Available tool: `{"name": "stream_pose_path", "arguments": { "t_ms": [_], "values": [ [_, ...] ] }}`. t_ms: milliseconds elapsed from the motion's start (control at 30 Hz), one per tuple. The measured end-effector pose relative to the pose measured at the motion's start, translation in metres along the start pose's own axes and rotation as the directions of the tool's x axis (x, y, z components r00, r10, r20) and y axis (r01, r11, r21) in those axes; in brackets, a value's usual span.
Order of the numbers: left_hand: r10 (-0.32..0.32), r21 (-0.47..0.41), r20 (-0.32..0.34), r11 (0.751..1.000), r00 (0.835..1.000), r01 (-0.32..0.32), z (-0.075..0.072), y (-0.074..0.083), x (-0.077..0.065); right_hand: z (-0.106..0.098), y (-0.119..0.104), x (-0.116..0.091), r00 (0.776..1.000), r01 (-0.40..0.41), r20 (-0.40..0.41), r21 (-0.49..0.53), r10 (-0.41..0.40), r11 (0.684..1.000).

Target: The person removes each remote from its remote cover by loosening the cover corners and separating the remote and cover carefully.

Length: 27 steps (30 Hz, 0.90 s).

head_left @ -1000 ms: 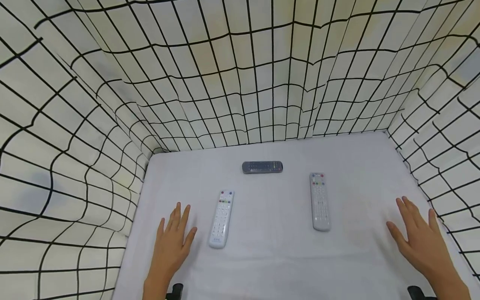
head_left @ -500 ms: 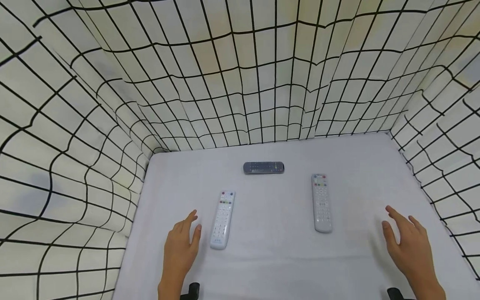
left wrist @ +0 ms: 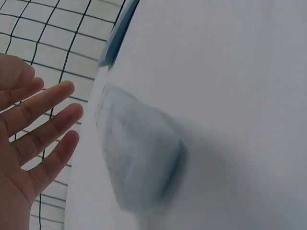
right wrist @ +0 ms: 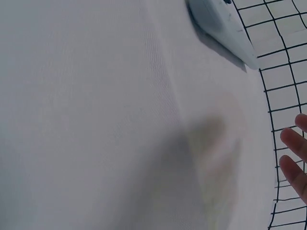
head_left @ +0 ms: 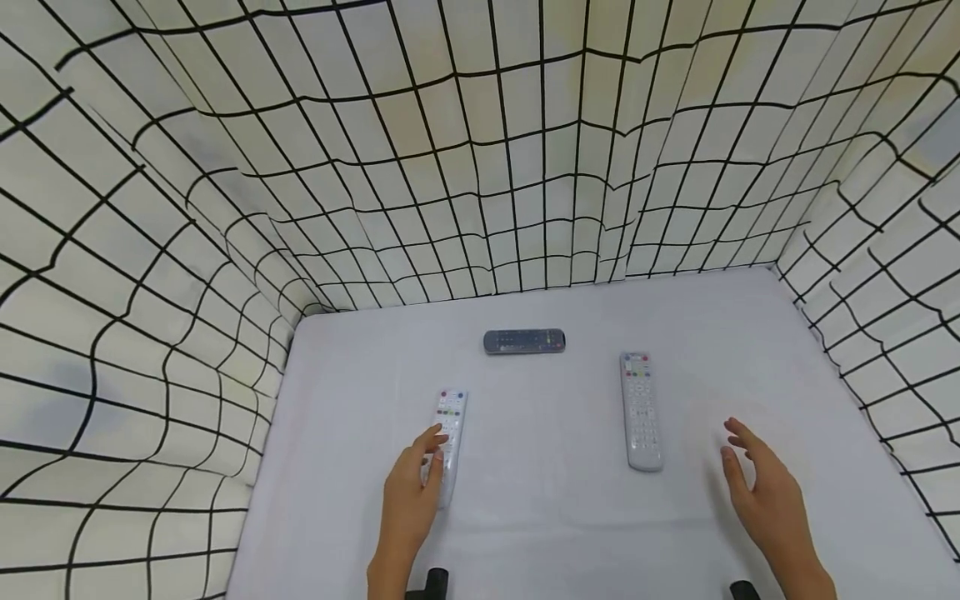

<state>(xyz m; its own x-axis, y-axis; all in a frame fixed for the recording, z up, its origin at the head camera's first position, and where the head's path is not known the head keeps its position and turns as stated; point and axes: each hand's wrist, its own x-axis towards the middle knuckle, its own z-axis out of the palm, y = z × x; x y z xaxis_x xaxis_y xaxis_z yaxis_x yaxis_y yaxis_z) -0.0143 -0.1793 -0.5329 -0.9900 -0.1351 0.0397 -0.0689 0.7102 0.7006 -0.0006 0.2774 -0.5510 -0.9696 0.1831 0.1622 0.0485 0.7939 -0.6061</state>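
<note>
My left hand hovers over the left white remote control, overlapping its lower half in the head view. Its fingers are relaxed and spread in the left wrist view, apart from the blurred remote's near end. To the right, my right hand is in the air above the table, fingers loosely bent and holding nothing. Nearest to it lies a light grey remote control, buttons up, whose end shows at the top of the right wrist view.
A dark grey remote control lies crosswise farther back on the white-covered table. White walls with a black grid enclose the table at the back, left and right. Black straps or mounts sit at the wrists.
My left hand has moved right, from beside the left white remote to over it. The right hand has moved left toward the light grey remote. The remotes stay in place.
</note>
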Motion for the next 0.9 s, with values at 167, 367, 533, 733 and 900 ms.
{"name": "stream_pose_path", "arguments": {
  "t_ms": [167,367,533,733,900],
  "values": [
    [0.068,-0.176,0.075,0.983,0.995,-0.054,0.024,0.022,-0.001,0.012,-0.005,-0.002,1.000,0.027,0.003,0.028,-0.027,0.999],
    [0.107,-0.319,0.209,0.947,0.972,-0.036,0.054,0.039,-0.001,0.027,-0.013,-0.001,0.999,0.000,0.038,0.046,-0.002,0.999],
    [0.096,-0.388,0.285,0.921,0.954,0.023,0.071,0.050,0.002,0.039,-0.023,0.002,0.993,-0.054,0.105,0.083,0.045,0.995],
    [0.114,-0.472,0.324,0.880,0.939,0.056,0.092,0.062,0.005,0.052,-0.028,0.004,0.984,-0.072,0.168,0.090,0.057,0.993],
    [0.128,-0.561,0.376,0.820,0.918,0.115,0.113,0.073,0.005,0.059,-0.029,0.002,0.986,-0.050,0.160,0.089,0.036,0.995]
  ]
}}
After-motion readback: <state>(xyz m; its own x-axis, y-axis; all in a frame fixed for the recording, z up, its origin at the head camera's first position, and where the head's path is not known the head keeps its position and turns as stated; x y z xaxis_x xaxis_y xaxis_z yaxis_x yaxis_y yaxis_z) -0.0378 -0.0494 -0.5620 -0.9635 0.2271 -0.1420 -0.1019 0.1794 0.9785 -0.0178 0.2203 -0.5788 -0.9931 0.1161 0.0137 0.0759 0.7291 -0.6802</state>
